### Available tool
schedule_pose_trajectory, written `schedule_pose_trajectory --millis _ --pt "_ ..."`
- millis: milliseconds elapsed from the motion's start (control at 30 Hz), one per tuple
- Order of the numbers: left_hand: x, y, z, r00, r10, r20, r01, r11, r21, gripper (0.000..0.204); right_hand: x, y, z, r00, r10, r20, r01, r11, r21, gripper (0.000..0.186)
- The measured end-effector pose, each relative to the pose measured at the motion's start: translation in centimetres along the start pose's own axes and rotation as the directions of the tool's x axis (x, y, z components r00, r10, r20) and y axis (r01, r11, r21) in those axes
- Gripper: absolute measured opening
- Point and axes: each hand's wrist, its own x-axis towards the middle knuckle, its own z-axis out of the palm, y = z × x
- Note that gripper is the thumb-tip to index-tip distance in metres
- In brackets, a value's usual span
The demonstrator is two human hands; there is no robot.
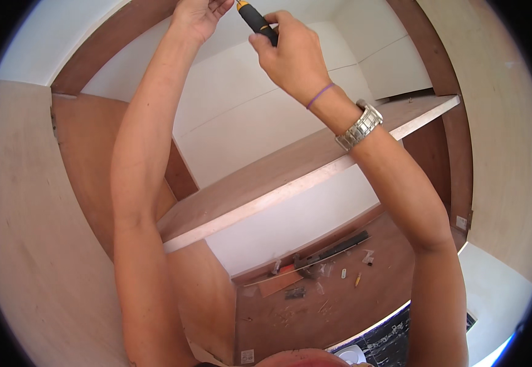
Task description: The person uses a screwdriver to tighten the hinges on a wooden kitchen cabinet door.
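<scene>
At the top edge, my left hand (200,15) has its fingers curled beside the tip of a black and yellow screwdriver (252,18); whatever they hold is too small or hidden to make out. My right hand (291,58) is closed around the screwdriver's handle, with my wrist wearing a watch and a purple band. Both forearms reach up in front of a wooden shelf (253,189) inside a cabinet with a white back panel (229,104) and brown frame (424,55).
Below the shelf, a hammer (305,267), a long dark bar (345,246), an orange piece (278,281) and scraps lie on the cabinet bottom (339,312). Pale wooden panels (21,202) flank the opening. A dark marbled surface (388,336) shows below.
</scene>
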Motion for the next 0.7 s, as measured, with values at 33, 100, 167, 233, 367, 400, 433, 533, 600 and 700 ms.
schedule_pose_trajectory --millis 33,100,167,233,367,400,433,533,600,700 --pt "-0.1 0.0 -0.1 1.000 -0.001 -0.001 0.001 1.000 0.001 0.012 0.1 0.1 -0.1 1.000 0.000 0.001 0.000 1.000 0.002 0.042" --pt "-0.9 0.1 0.6 1.000 -0.002 0.017 0.003 0.999 -0.037 0.012 0.9 -1.1 -1.5 0.847 0.312 0.431 -0.531 0.546 0.648 0.039" --pt "-1.6 0.7 0.9 0.998 -0.011 0.058 0.013 0.999 -0.048 0.013 1.3 -0.5 -2.1 0.802 0.317 0.506 -0.596 0.374 0.710 0.038" --pt "-1.8 0.8 1.3 0.995 -0.016 0.100 0.022 0.998 -0.057 0.014 1.4 -0.5 -2.4 0.771 0.365 0.522 -0.628 0.299 0.718 0.044" --pt "-1.5 0.4 1.8 1.000 0.012 -0.023 -0.012 1.000 0.002 0.013 0.7 -0.3 -1.1 0.969 0.168 0.182 -0.200 0.965 0.172 0.062" --pt "-1.5 0.5 2.1 0.998 0.007 -0.060 -0.005 0.999 0.038 0.012 0.9 0.1 -0.7 0.969 0.168 0.179 -0.198 0.966 0.169 0.062" --pt "-1.0 0.4 2.1 0.998 0.009 -0.056 -0.007 0.999 0.035 0.012 1.6 0.6 -0.2 0.954 0.249 0.165 -0.287 0.919 0.271 0.061" --pt "-0.4 0.2 0.6 1.000 -0.005 0.008 0.005 1.000 0.025 0.011 1.5 -0.5 -0.6 0.879 0.374 0.295 -0.476 0.697 0.536 0.055" --pt "-0.6 0.2 1.0 0.999 -0.005 -0.047 0.010 0.995 0.101 0.015 1.2 -0.8 -1.0 0.818 0.388 0.424 -0.574 0.505 0.645 0.049" --pt "-1.0 0.3 1.4 0.999 -0.003 -0.048 0.009 0.992 0.125 0.015 0.8 -0.4 -0.8 0.951 0.212 0.226 -0.256 0.948 0.188 0.046"
